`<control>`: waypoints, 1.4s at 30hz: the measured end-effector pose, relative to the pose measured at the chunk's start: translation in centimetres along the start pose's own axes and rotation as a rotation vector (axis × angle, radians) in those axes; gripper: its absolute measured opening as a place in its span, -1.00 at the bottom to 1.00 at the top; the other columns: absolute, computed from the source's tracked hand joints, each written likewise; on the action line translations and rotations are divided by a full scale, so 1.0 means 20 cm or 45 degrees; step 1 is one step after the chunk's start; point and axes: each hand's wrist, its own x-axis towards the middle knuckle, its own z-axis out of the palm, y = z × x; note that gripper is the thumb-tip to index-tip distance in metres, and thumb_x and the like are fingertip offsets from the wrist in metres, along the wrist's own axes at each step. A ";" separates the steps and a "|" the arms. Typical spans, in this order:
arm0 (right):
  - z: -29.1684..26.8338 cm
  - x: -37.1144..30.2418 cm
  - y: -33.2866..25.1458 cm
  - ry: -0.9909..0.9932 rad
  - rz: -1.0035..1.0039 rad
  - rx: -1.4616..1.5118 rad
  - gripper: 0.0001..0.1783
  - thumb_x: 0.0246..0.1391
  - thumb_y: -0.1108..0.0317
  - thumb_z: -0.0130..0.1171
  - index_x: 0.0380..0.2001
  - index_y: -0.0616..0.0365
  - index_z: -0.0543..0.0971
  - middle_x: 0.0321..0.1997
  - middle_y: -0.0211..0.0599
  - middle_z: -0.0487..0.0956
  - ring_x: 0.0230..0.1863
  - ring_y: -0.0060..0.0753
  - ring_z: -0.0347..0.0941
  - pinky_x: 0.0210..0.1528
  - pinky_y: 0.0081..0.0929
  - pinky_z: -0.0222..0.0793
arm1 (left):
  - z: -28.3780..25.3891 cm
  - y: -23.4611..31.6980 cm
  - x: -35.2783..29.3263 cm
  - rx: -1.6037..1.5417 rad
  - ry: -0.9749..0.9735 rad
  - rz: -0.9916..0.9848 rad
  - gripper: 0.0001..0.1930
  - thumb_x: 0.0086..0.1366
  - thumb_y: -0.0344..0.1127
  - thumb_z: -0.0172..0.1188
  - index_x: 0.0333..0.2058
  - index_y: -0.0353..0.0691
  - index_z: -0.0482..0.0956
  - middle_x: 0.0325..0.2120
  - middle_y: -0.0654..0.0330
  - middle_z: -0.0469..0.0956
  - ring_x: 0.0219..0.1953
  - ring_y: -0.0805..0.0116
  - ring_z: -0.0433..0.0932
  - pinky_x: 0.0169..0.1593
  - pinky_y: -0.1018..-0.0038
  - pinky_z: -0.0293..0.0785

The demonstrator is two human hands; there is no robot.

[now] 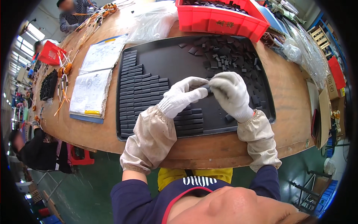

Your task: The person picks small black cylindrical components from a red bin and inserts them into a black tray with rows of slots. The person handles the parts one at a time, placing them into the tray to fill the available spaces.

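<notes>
My left hand [184, 95] and my right hand [231, 93], both in white knit gloves, meet over the middle of a large black tray [167, 59]. Thumb and fingers of the left hand pinch a short black tube [209, 89]. The right hand's fingers are curled against the same piece, partly hiding it. Under and left of my left hand, black tubes [143, 91] lie side by side in tight rows. Many loose black tube pieces [244, 56] are scattered over the tray's far right and right side, beyond my right hand.
A red bin [220, 22] of black pieces stands behind the tray. Left of it lie clear plastic bags [153, 22] and an open binder of drawings [93, 80]. Orange cable bundles [67, 69] and a red box [50, 53] sit farther left. Other people work around the table.
</notes>
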 end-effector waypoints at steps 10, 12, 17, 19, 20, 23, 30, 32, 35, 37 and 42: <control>-0.01 -0.05 -0.05 -0.052 0.819 0.942 -0.82 0.22 0.55 0.29 -0.12 0.17 0.61 -0.14 -0.40 0.67 -0.19 -0.64 0.57 -0.11 -0.62 0.49 | -0.01 -0.04 0.02 -0.126 0.051 0.010 -0.59 0.40 -0.25 0.33 0.15 -0.26 0.58 -0.12 0.33 0.64 -0.17 0.64 0.52 -0.07 0.59 0.50; -0.01 -0.04 -0.06 -0.041 0.836 0.878 -0.82 0.21 0.55 0.30 -0.13 0.16 0.62 -0.16 -0.39 0.67 -0.19 -0.64 0.57 -0.13 -0.61 0.49 | -0.01 -0.03 0.02 -0.147 0.031 0.003 -0.60 0.40 -0.26 0.32 0.14 -0.27 0.58 -0.12 0.32 0.64 -0.15 0.63 0.53 -0.05 0.58 0.52; 0.01 -0.05 -0.04 -0.100 0.651 0.578 -0.83 0.16 0.58 0.29 -0.17 0.16 0.64 -0.16 -0.31 0.66 -0.15 -0.52 0.60 -0.16 -0.55 0.51 | -0.02 -0.04 0.02 -0.165 0.010 -0.018 -0.59 0.40 -0.25 0.33 0.15 -0.26 0.58 -0.09 0.31 0.64 -0.13 0.61 0.55 -0.03 0.56 0.53; 0.00 -0.02 -0.04 -0.105 0.482 0.546 -0.83 0.14 0.58 0.30 -0.18 0.16 0.65 -0.15 -0.28 0.64 -0.12 -0.43 0.61 -0.16 -0.51 0.51 | -0.01 -0.04 0.01 -0.174 0.029 -0.012 -0.59 0.40 -0.25 0.33 0.15 -0.26 0.58 -0.09 0.31 0.64 -0.13 0.61 0.55 -0.02 0.56 0.52; 0.00 -0.02 -0.03 -0.126 0.441 0.522 -0.81 0.12 0.58 0.30 -0.18 0.17 0.64 -0.15 -0.27 0.64 -0.12 -0.38 0.60 -0.15 -0.48 0.52 | -0.01 -0.03 0.01 -0.172 0.032 -0.009 -0.60 0.41 -0.25 0.32 0.15 -0.26 0.58 -0.09 0.31 0.64 -0.13 0.60 0.55 -0.02 0.56 0.52; 0.00 -0.01 -0.02 -0.150 0.338 0.417 -0.75 0.06 0.58 0.31 -0.16 0.15 0.64 -0.14 -0.26 0.63 -0.11 -0.24 0.60 -0.13 -0.40 0.52 | -0.01 -0.02 0.01 -0.113 0.051 0.022 -0.61 0.41 -0.25 0.31 0.15 -0.26 0.58 -0.10 0.30 0.64 -0.12 0.60 0.54 0.00 0.58 0.50; 0.03 -0.02 -0.01 -0.184 0.095 -0.049 -0.65 -0.11 0.50 0.37 -0.18 0.00 0.63 -0.16 -0.33 0.63 -0.11 -0.06 0.58 0.01 -0.18 0.47 | 0.00 -0.05 0.04 0.310 0.107 0.112 -0.62 0.42 -0.29 0.30 0.13 -0.31 0.57 -0.07 0.22 0.65 -0.05 0.54 0.56 0.07 0.55 0.49; 0.02 -0.02 0.00 -0.208 0.133 -0.067 -0.66 -0.10 0.49 0.37 -0.18 0.00 0.62 -0.17 -0.33 0.63 -0.11 -0.08 0.58 0.00 -0.18 0.47 | 0.02 -0.02 0.02 0.148 0.117 0.075 -0.61 0.42 -0.28 0.29 0.15 -0.31 0.55 -0.04 0.19 0.64 0.01 0.50 0.56 0.11 0.51 0.49; 0.02 -0.04 0.02 -0.432 0.172 -0.092 -0.72 -0.04 0.45 0.33 -0.19 0.00 0.63 -0.21 -0.29 0.63 -0.10 -0.07 0.57 -0.01 -0.16 0.45 | 0.02 -0.03 0.03 0.114 0.369 0.149 -0.55 0.45 -0.21 0.28 0.22 -0.27 0.50 0.03 0.23 0.58 0.03 0.53 0.52 0.12 0.53 0.47; 0.04 -0.06 0.02 -0.596 0.143 -0.036 -0.74 0.00 0.44 0.31 -0.18 -0.01 0.63 -0.22 -0.26 0.62 -0.10 -0.06 0.55 0.00 -0.14 0.44 | -0.01 -0.04 0.04 0.133 0.427 0.183 -0.54 0.46 -0.18 0.27 0.23 -0.26 0.50 0.03 0.25 0.58 0.03 0.53 0.52 0.14 0.53 0.46; 0.09 -0.10 -0.02 -0.761 0.023 0.019 -0.71 -0.01 0.49 0.28 -0.16 0.00 0.65 -0.19 -0.26 0.61 -0.07 -0.05 0.55 0.02 -0.17 0.46 | -0.01 -0.06 0.04 0.080 0.422 0.267 -0.55 0.48 -0.19 0.25 0.23 -0.28 0.50 0.05 0.23 0.58 0.03 0.53 0.53 0.15 0.51 0.50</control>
